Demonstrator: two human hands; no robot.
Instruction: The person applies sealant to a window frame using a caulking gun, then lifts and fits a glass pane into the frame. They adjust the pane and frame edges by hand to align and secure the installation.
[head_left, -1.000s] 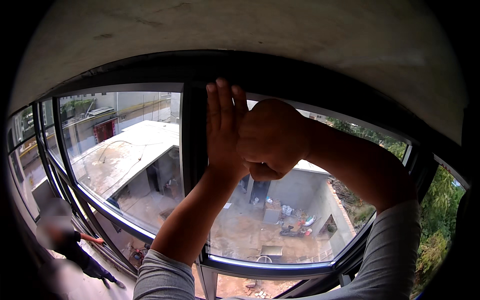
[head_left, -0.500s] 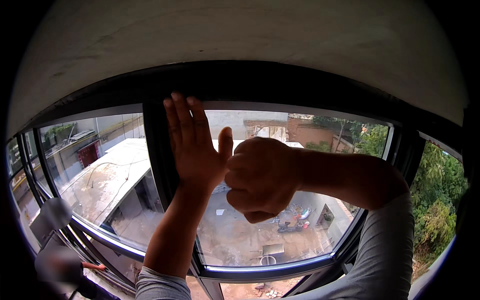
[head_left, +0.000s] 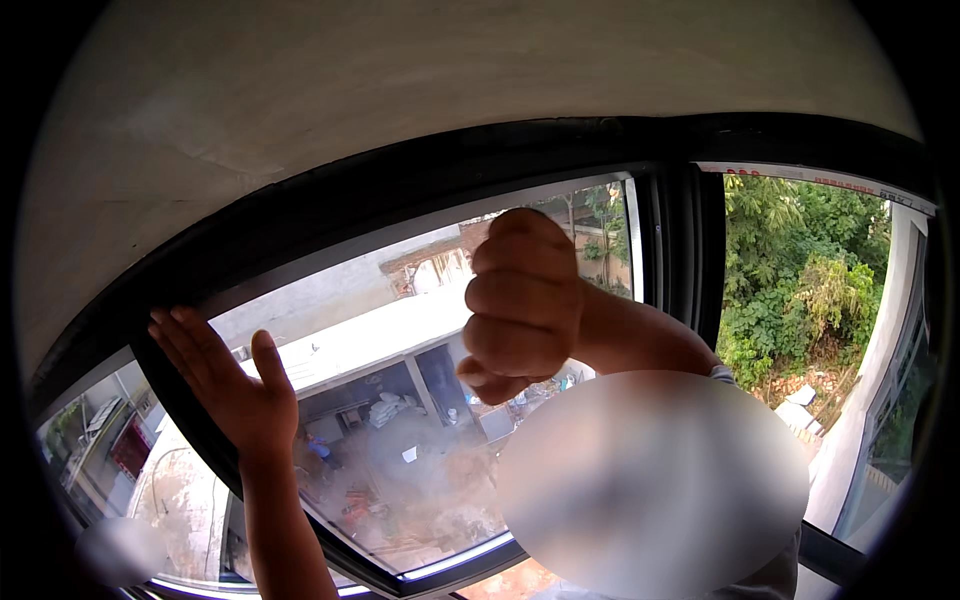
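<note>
— Where are the hands?
— Left hand (head_left: pixel 232 385), fingers together and flat, lies on the black window frame (head_left: pixel 180 400) at eight o'clock. Right hand (head_left: pixel 520 305) is a tight fist against the glass pane (head_left: pixel 400 400), dead centre.

The left hand (head_left: pixel 235 385) lies flat and open on the dark window frame (head_left: pixel 190 420) while the right hand (head_left: pixel 520 305) is a fist against the pane (head_left: pixel 400 420).
</note>
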